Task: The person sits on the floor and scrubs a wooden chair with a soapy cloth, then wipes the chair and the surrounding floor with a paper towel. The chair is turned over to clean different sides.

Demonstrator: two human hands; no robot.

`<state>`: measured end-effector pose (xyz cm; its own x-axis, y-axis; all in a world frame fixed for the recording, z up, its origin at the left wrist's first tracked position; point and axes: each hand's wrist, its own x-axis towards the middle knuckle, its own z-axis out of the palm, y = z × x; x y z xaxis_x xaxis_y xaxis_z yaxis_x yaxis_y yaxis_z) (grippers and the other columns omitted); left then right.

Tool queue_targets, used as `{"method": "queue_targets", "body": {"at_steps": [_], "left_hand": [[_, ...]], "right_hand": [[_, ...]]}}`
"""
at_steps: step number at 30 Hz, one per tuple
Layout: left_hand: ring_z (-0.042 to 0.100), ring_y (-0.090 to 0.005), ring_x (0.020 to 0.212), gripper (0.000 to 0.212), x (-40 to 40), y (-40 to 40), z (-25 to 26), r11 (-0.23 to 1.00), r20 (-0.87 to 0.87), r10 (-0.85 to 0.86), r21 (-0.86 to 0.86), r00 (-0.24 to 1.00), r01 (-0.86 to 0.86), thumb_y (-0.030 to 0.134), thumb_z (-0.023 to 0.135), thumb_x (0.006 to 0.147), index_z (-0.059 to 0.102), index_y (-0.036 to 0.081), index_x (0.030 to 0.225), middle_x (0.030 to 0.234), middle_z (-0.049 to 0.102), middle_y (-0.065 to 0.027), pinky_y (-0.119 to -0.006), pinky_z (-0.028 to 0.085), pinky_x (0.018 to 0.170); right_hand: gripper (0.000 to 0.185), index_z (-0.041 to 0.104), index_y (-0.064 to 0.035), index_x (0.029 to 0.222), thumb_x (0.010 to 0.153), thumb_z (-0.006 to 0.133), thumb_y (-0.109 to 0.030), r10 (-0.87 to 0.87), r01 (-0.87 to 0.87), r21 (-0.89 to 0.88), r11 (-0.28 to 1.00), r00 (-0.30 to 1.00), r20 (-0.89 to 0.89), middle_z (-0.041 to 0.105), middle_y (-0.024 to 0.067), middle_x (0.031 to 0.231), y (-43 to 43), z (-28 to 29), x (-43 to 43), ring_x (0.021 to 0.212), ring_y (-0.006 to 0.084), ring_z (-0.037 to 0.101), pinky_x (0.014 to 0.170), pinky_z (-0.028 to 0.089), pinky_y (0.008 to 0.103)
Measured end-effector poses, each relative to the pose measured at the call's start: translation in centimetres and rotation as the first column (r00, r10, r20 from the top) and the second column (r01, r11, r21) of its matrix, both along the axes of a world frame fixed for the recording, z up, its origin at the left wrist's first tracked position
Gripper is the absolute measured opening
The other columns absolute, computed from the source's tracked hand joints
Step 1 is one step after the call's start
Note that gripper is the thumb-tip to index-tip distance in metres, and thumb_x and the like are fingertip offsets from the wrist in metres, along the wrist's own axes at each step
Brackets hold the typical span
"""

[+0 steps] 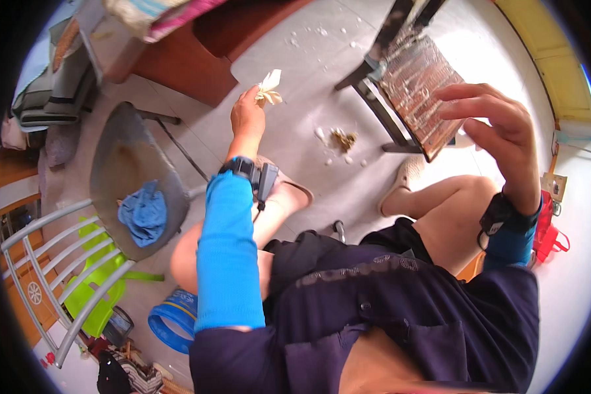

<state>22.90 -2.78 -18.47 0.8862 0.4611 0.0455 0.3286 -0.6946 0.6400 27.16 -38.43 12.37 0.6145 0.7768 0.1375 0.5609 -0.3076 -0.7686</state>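
Note:
My left hand (248, 111) is closed on a crumpled pale yellow cloth or paper piece (270, 89), held out over the floor. My right hand (502, 115) has its fingers apart, slightly curled, in front of the right edge of a wooden chair's worn seat (418, 88). Nothing shows in it; whether it touches the seat cannot be told. The dark-framed chair has pale streaks and patches over its reddish seat. On the floor between my feet and the chair lies a small brownish heap (344, 140) with white blobs around it.
A metal-framed chair (108, 128) at the left bears a blue cloth (144, 214). Beside it are a lime-green plastic chair (96, 295) and a blue plastic container (170, 320). Reddish-brown furniture (187, 66) stands at the upper left. White flecks (321, 31) dot the floor. A red bag (549, 241) is at the right.

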Motion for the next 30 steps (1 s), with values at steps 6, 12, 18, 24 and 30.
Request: {"method": "queue_targets", "body": {"at_steps": [6, 12, 18, 24, 30], "left_hand": [[0.049, -0.0338, 0.128, 0.040, -2.3, -6.5, -13.7, 0.964, -0.139, -0.264, -0.034, 0.954, 0.262, 0.003, 0.044, 0.091, 0.056, 0.007, 0.130, 0.136, 0.054, -0.0158, -0.041, 0.041, 0.106], [0.030, -0.0390, 0.141, 0.048, -3.8, -10.9, -20.0, 0.906, -0.130, -0.389, 0.123, 0.912, 0.404, 0.012, 0.052, 0.092, 0.046, 0.001, 0.138, 0.147, 0.041, -0.0188, -0.043, 0.030, 0.115], [0.019, -0.0401, 0.145, 0.060, -8.6, -18.1, -17.9, 0.812, -0.347, -0.499, 0.133, 0.794, 0.569, 0.027, 0.056, 0.094, 0.039, -0.007, 0.140, 0.152, 0.030, -0.0231, -0.045, 0.021, 0.119], [0.022, -0.0348, 0.146, 0.052, -9.4, -16.3, -21.8, 0.792, -0.267, -0.548, 0.139, 0.792, 0.595, 0.021, 0.051, 0.096, 0.040, -0.001, 0.142, 0.155, 0.031, -0.0149, -0.044, 0.023, 0.118], [0.020, -0.0348, 0.146, 0.053, 2.9, -8.7, -23.1, 0.937, -0.226, -0.070, 0.318, 0.971, 0.142, 0.021, 0.050, 0.098, 0.037, -0.001, 0.144, 0.155, 0.030, -0.0147, -0.046, 0.020, 0.118]], "right_hand": [[0.027, 0.067, 0.0011, 0.110, 0.084, 0.062, 0.003, -0.432, 0.431, -0.042, 0.902, 0.889, -0.151, 0.067, 0.0144, 0.112, -6.6, -6.2, -0.5, 0.106, 0.0240, 0.064, 0.093, 0.049, 0.0335], [0.039, 0.064, 0.0003, 0.114, 0.075, 0.062, -0.004, -0.385, 0.302, -0.441, 0.845, 0.916, -0.111, 0.064, 0.0190, 0.121, -8.4, -5.3, -1.7, 0.112, 0.0328, 0.062, 0.096, 0.047, 0.0390], [0.037, 0.064, 0.0004, 0.115, 0.081, 0.070, -0.011, -0.262, 0.197, -0.430, 0.881, 0.960, -0.096, 0.064, 0.0194, 0.117, -9.4, -6.8, -1.3, 0.102, 0.0352, 0.065, 0.085, 0.052, 0.0385], [0.040, 0.065, -0.0024, 0.115, 0.077, 0.072, -0.013, -0.246, 0.191, -0.479, 0.857, 0.968, -0.056, 0.064, 0.0177, 0.117, -8.4, -6.9, -0.4, 0.100, 0.0359, 0.064, 0.085, 0.051, 0.0408], [0.043, 0.066, -0.0044, 0.114, 0.072, 0.075, -0.011, -0.264, 0.193, -0.492, 0.849, 0.961, -0.078, 0.065, 0.0173, 0.115, -7.1, -7.2, 1.3, 0.098, 0.0363, 0.064, 0.084, 0.051, 0.0415]]}}
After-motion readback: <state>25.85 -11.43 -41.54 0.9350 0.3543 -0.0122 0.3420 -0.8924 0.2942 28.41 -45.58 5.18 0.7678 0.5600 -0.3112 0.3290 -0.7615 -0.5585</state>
